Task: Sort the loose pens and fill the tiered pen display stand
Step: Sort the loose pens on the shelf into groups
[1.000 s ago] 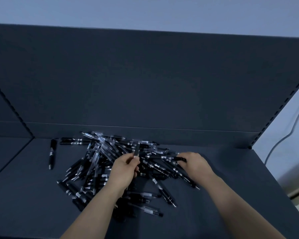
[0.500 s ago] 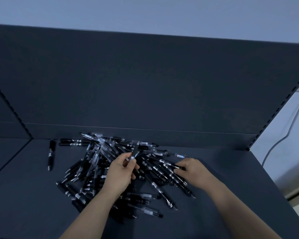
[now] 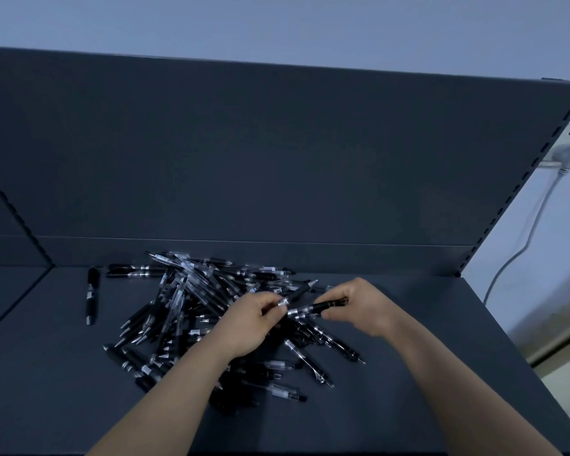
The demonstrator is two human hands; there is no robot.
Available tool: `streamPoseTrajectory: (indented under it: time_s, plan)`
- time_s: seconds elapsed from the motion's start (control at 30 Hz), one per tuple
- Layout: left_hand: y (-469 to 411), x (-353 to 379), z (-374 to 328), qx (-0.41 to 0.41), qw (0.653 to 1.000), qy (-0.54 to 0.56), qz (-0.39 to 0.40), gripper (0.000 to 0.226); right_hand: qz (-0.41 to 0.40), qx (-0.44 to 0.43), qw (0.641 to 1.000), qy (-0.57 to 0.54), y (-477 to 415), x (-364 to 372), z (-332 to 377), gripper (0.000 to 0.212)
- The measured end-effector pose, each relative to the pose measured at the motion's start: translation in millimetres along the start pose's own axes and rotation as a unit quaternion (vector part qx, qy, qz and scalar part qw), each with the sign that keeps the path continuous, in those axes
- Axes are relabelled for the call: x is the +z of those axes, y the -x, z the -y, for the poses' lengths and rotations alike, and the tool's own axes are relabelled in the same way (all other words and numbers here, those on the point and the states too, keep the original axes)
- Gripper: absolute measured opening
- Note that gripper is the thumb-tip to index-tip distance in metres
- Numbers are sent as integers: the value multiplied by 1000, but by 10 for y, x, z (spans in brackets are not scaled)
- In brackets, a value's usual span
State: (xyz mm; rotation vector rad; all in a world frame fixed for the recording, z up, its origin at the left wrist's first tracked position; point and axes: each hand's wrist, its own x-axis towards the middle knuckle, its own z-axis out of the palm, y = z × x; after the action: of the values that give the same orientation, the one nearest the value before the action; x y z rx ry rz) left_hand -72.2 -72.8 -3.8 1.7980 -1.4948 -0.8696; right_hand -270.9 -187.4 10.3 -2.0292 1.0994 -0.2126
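Note:
A pile of loose black pens (image 3: 191,304) lies on the dark shelf (image 3: 46,390), several with clear barrels and silver bands. My left hand (image 3: 247,324) pinches a black pen (image 3: 298,291) that points up and to the right. My right hand (image 3: 362,304) grips another black pen (image 3: 320,307), lying nearly level, its silver-banded end close to my left fingers. Both hands hover over the right side of the pile. No display stand is in view.
One pen (image 3: 92,294) lies apart at the left. The shelf's dark back panel (image 3: 277,159) rises behind the pile. A slotted upright (image 3: 520,182) ends the shelf at the right, with a wall socket and white cable (image 3: 540,218) beyond.
My right hand has lifted a pen out of the pile and brought it toward my left hand. My left hand still holds its pen, now tilted to the right.

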Motion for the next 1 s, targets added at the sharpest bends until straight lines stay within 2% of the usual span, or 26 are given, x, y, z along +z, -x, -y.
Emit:
streamPoseTrajectory:
  time_s: [0.13, 0.27, 0.37, 0.43, 0.5, 0.6, 0.7, 0.83, 0.93, 1.0]
  plan:
    - [53, 33, 34, -37, 997, 41, 45, 12, -27, 29, 995, -94, 52, 93, -3, 21]
    - [135, 13, 80, -68, 996, 49, 11, 23, -98, 48, 986, -127, 71, 239, -45, 39]
    - [203, -74, 186, -108, 990, 87, -36, 29, -79, 88, 993, -27, 91, 295, -174, 39]
    - [264, -113, 263, -135, 980, 141, -48, 28, -46, 91, 994, 43, 127, 337, -225, 26]
    - [333, -115, 291, -150, 969, 189, -56, 26, -52, 80, 992, 77, 144, 373, -235, 10]
    - [405, -105, 253, -152, 969, 186, -56, 22, -73, 77, 981, 160, 147, 383, -222, 15]
    - [426, -118, 237, -133, 980, 142, -49, 17, -69, 65, 981, 169, 183, 388, -213, 14]
    - [451, -85, 211, -115, 975, 184, -53, 20, -51, 70, 983, 162, 264, 437, -189, 11]
    - [498, -47, 203, -102, 976, 173, -84, 24, -64, 90, 974, 200, 329, 439, -180, 15]
    - [530, -43, 209, -107, 977, 157, -99, 21, -76, 89, 977, 181, 381, 428, -207, 11]
